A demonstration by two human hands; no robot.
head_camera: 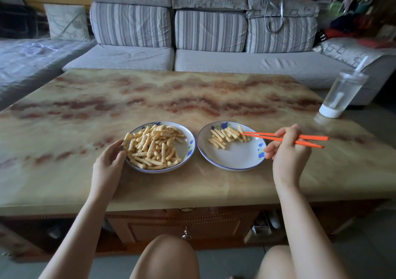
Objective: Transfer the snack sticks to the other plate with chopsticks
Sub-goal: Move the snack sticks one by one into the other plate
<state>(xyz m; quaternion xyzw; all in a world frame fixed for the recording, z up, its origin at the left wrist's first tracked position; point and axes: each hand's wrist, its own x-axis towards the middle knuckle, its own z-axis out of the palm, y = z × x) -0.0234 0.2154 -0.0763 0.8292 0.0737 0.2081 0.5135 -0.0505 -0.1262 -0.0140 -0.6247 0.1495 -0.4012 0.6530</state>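
Observation:
Two white plates with blue flowers stand side by side on the marble table. The left plate (188, 150) carries a big heap of ridged yellow snack sticks (154, 147). On the right plate (237, 158) several snack sticks (227, 136) lie in a row at its far side. My right hand (287, 148) holds a pair of orange chopsticks (267, 136), whose tips rest at the right end of that row. My left hand (111, 158) grips the left plate's near-left rim, thumb and fingers curled round its edge.
A clear tumbler with a straw and white base (340, 94) stands at the table's far right corner. A striped grey sofa (210, 43) runs behind the table (150, 94). My knees are below the table's front edge.

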